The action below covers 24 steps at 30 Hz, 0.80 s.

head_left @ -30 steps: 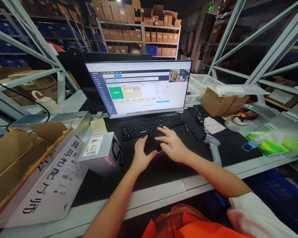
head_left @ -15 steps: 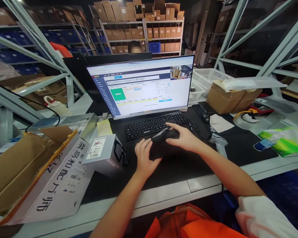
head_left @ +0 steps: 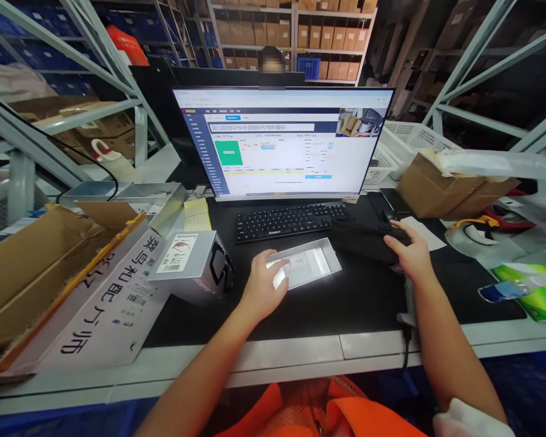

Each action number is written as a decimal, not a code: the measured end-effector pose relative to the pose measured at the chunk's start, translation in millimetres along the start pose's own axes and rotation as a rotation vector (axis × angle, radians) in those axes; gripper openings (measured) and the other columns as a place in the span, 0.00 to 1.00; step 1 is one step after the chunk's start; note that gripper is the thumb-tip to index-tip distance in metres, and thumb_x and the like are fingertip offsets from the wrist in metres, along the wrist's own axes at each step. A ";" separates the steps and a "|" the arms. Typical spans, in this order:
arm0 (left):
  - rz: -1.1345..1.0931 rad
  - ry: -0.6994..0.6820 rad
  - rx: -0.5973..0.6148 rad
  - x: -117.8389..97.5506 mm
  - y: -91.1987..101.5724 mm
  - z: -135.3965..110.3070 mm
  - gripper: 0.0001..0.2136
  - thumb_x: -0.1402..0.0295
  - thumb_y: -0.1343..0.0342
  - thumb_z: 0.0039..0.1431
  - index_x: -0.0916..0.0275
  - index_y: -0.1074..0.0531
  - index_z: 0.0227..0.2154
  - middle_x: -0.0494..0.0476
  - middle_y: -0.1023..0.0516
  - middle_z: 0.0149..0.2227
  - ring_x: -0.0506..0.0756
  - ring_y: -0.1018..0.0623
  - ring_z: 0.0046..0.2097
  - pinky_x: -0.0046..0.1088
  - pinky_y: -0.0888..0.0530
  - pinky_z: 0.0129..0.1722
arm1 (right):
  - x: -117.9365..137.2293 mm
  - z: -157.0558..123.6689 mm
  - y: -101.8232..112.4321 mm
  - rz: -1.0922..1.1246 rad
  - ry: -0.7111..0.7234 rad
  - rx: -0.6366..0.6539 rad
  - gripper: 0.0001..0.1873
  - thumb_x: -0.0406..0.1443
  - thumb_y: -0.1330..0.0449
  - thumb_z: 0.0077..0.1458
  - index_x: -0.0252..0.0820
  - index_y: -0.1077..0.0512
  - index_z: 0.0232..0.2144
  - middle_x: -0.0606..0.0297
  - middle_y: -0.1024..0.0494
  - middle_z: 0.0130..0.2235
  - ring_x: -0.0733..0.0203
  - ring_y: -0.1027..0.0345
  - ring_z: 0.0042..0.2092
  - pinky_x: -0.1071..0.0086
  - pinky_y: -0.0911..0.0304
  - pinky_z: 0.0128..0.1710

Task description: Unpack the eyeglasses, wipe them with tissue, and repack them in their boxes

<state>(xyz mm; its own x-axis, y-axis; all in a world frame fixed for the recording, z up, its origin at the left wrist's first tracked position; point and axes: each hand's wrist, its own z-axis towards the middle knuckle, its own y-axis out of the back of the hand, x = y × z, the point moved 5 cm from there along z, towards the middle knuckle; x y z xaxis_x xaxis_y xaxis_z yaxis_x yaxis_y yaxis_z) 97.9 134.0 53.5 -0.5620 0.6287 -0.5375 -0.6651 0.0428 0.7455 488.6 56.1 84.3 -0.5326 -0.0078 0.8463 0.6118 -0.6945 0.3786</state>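
My left hand [head_left: 266,285] grips the left end of a shallow open box [head_left: 334,260], its fingers reaching over the rim. The box has grey walls and a pale, shiny inside with a blurred print; it is tilted slightly over the black desk mat. To the right, my right hand [head_left: 409,249] is closed on the end of a flat black piece [head_left: 364,241], dark against the mat, so its exact kind is unclear. A grey carton [head_left: 195,264] with a white label and a headphone picture stands left of my left hand.
Behind the box lie a black keyboard [head_left: 291,222] and a monitor [head_left: 282,152]. An open cardboard box [head_left: 113,297] fills the left side. On the right are brown cartons [head_left: 430,185], a tape dispenser [head_left: 475,237], a green packet [head_left: 537,282] and a scanner-like grey device with a cable [head_left: 407,315].
The black item held between both hands has come apart. The open box is now in my left hand, and the black piece has moved right with my right hand. The view has shifted too.
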 end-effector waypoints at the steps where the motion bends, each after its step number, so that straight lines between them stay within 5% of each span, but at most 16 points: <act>1: 0.038 -0.060 0.003 -7.5 1.6 -1.0 0.17 0.72 0.42 0.57 0.59 0.25 0.50 0.64 0.37 0.59 0.66 0.35 0.61 0.51 0.33 0.62 | -1.6 -1.0 -1.9 -0.015 0.004 -0.005 0.29 0.46 0.31 0.45 0.43 0.22 0.50 0.57 0.20 0.47 0.46 0.27 0.49 0.51 0.33 0.53; 9: 0.170 -0.162 0.049 -20.4 4.1 -0.8 0.10 0.65 0.41 0.61 0.63 0.23 0.41 0.69 0.39 0.62 0.69 0.40 0.65 0.55 0.35 0.63 | -4.5 -8.1 6.5 -0.012 0.069 -0.134 0.28 0.45 0.32 0.48 0.43 0.25 0.52 0.57 0.22 0.51 0.47 0.29 0.53 0.51 0.36 0.57; 14: 0.213 -0.205 0.172 -14.3 4.4 3.4 0.13 0.56 0.32 0.51 0.62 0.23 0.28 0.65 0.44 0.69 0.75 0.50 0.71 0.61 0.37 0.64 | -2.3 -10.2 4.4 0.009 0.087 -0.139 0.27 0.45 0.32 0.50 0.42 0.24 0.52 0.56 0.22 0.50 0.48 0.29 0.53 0.51 0.38 0.58; 18: 0.153 -0.211 0.180 3.3 10.1 11.0 0.17 0.59 0.41 0.61 0.61 0.29 0.18 0.60 0.38 0.68 0.68 0.41 0.69 0.55 0.35 0.64 | 2.3 -12.0 8.8 0.085 0.066 -0.166 0.28 0.46 0.33 0.50 0.42 0.25 0.52 0.55 0.23 0.51 0.47 0.30 0.54 0.51 0.39 0.60; 21: 0.123 -0.176 0.120 20.7 15.8 18.6 0.18 0.58 0.45 0.64 0.60 0.27 0.20 0.59 0.41 0.69 0.65 0.39 0.69 0.52 0.37 0.67 | 4.6 -14.9 7.6 0.279 -0.050 -0.055 0.32 0.50 0.36 0.51 0.44 0.29 0.55 0.55 0.24 0.53 0.45 0.29 0.54 0.51 0.33 0.55; 24: 0.144 -0.117 0.048 27.1 22.3 22.8 0.15 0.59 0.46 0.64 0.61 0.23 0.27 0.64 0.40 0.68 0.67 0.38 0.68 0.52 0.37 0.67 | 13.2 -26.3 -9.0 0.518 -0.203 0.235 0.34 0.52 0.36 0.51 0.45 0.31 0.56 0.55 0.22 0.50 0.46 0.24 0.47 0.55 0.28 0.45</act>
<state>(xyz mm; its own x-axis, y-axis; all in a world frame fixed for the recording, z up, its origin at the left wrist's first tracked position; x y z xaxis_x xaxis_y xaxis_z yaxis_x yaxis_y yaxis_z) 79.0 169.7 64.6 -0.5869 0.7169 -0.3762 -0.5558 -0.0190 0.8311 460.7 43.4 82.2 -0.0227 -0.1491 0.9886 0.8868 -0.4596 -0.0490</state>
